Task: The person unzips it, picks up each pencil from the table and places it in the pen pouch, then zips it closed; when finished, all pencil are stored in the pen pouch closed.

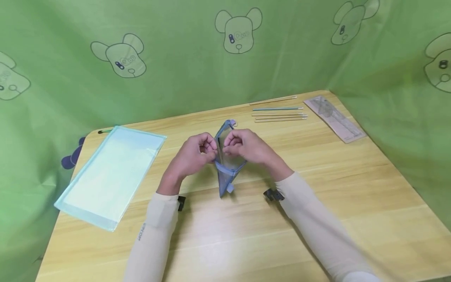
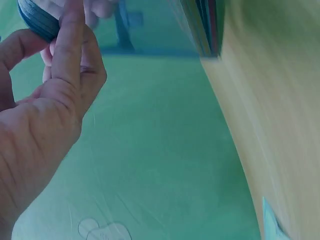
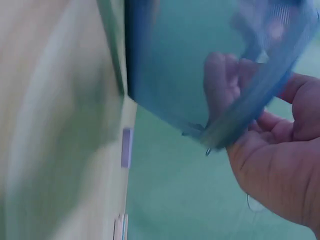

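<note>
Both hands hold a blue see-through mesh zip pouch (image 1: pixel 225 182) at the middle of the table, its mouth spread open. My left hand (image 1: pixel 193 154) pinches the left zip edge; in the left wrist view thumb and fingertips close on the ribbed blue band (image 2: pixel 37 20). My right hand (image 1: pixel 248 145) pinches the opposite edge, and in the right wrist view its fingers show through the mesh (image 3: pixel 175 60), hooked over the rim (image 3: pixel 255 105). Several slim pencils (image 2: pixel 202 25) stand inside the pouch along its bottom in the left wrist view.
Several pencils (image 1: pixel 280 114), one of them teal (image 1: pixel 277 109), lie at the back of the table. A pink-backed clear package (image 1: pixel 334 118) rests at the back right. On the left lies a pale blue file folder (image 1: pixel 112 176), with a green stick (image 1: pixel 104 131) poking out beyond its top edge.
</note>
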Demonstrator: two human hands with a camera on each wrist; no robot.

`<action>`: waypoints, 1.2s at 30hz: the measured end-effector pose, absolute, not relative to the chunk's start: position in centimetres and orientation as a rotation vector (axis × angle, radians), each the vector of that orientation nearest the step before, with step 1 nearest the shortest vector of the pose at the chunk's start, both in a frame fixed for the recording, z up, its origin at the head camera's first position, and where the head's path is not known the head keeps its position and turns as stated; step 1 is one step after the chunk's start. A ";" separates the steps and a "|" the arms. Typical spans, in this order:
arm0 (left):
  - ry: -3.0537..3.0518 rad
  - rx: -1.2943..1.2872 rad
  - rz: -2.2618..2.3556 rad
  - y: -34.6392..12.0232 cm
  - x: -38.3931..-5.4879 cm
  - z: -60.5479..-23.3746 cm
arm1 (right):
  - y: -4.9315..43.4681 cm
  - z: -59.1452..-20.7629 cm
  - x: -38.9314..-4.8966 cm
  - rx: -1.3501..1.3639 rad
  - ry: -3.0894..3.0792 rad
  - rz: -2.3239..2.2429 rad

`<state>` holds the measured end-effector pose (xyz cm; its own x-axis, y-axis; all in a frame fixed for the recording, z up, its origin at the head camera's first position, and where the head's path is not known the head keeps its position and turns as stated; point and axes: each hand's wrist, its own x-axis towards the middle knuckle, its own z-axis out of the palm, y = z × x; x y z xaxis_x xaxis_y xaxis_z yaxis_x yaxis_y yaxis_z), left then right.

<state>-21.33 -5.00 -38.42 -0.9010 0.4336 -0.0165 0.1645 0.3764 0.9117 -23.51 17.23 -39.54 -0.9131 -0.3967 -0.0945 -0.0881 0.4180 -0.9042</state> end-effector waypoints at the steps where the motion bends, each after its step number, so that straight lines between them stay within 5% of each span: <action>1: 2.395 0.531 1.524 -5.3 -21.4 -38.3 | 17.6 -39.3 -23.6 -0.425 2.380 -1.514; 18: 2.363 0.580 1.409 -7.4 -21.4 -37.7 | 29.6 -40.9 -28.9 -0.104 2.663 -0.982; 36: 2.371 0.594 1.355 -7.6 -21.4 -37.5 | 32.2 -42.8 -30.5 0.009 2.762 -0.717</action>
<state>-21.39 -7.61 -37.55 -0.8527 0.5149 -0.0885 0.1850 0.4561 0.8705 -30.51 32.17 -42.75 -0.9588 -0.0653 -0.2765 0.0774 0.8763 -0.4755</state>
